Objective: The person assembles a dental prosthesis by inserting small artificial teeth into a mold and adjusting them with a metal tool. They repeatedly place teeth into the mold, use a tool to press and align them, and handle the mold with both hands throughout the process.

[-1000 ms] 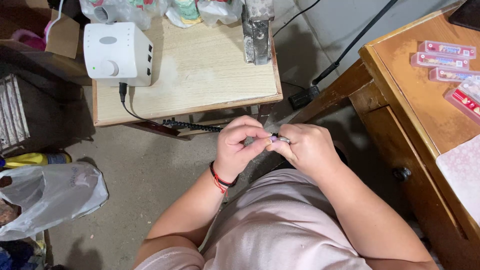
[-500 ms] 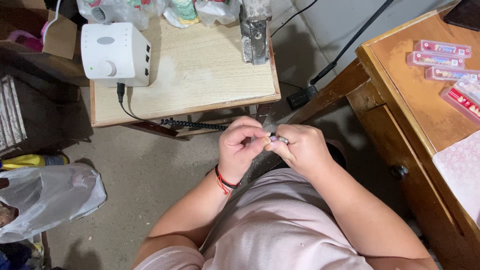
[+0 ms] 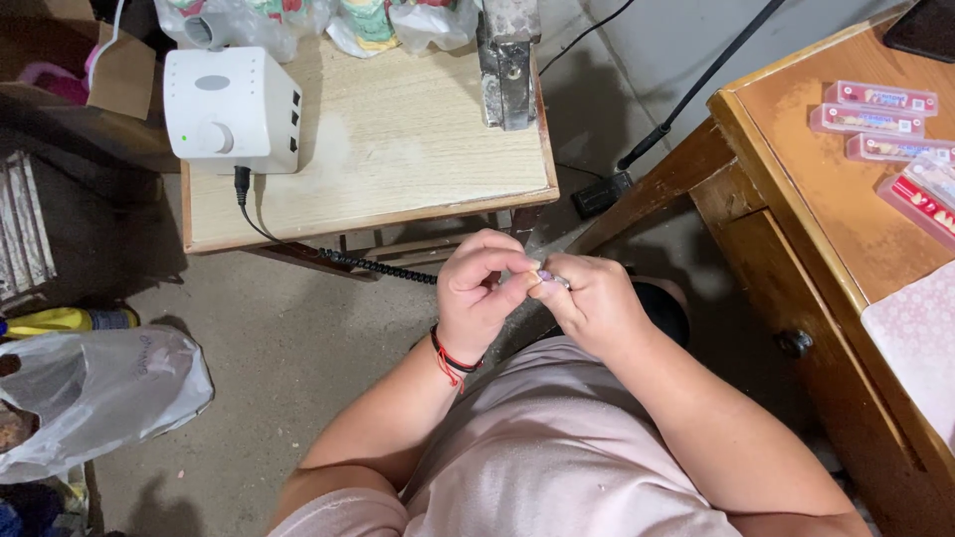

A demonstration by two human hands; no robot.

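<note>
Both hands meet over the lap, pinching one tiny part.

I see the left hand (image 3: 480,298) and right hand (image 3: 589,303) touching in front of the small wooden bench (image 3: 398,149) — fingers of both closed together on a small purplish piece (image 3: 546,277), too small for me to identify, held just below the bench's front edge. A red-and-black cord bracelet (image 3: 453,358) circles the left wrist. On the bench sits a white control box (image 3: 231,109) with a dial — its coiled black cable (image 3: 383,267) runs toward the hands.
</note>
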